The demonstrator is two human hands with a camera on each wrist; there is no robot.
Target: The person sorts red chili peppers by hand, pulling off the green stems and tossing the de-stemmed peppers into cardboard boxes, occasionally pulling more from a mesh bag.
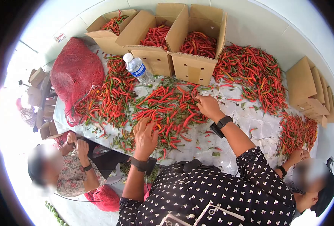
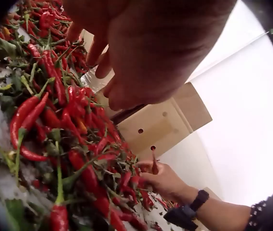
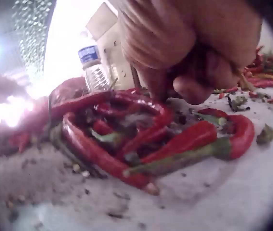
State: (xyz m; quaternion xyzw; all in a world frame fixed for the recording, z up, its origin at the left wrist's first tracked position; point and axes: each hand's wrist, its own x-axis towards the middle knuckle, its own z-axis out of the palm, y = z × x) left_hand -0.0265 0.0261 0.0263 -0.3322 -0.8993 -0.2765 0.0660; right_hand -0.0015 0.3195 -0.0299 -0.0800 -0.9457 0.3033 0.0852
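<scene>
Red chilies point(image 1: 163, 101) with green stems and leaf bits lie in a loose heap mid-table. Over its near edge is the left hand point(image 1: 145, 137), fingers spread and slightly bent; in the left wrist view this hand point(image 2: 151, 53) hangs above chilies point(image 2: 86, 168) with nothing seen in its grip. At the heap's right side, the right hand point(image 1: 209, 106) has its fingers curled and pinches a red chili, which sticks up from the fingertips of this hand point(image 2: 164, 179) in the left wrist view. Several chilies point(image 3: 98, 154) lie below the right hand point(image 3: 189, 48) in the right wrist view.
Behind stand cardboard boxes point(image 1: 191, 69) of chilies and a water bottle point(image 1: 139, 70). A red net sack point(image 1: 76, 69) is at left. More chilies point(image 1: 250, 75) lie at right, near folded boxes point(image 1: 306, 86). One person point(image 1: 74, 177) is at left, another point(image 1: 312, 184) at right.
</scene>
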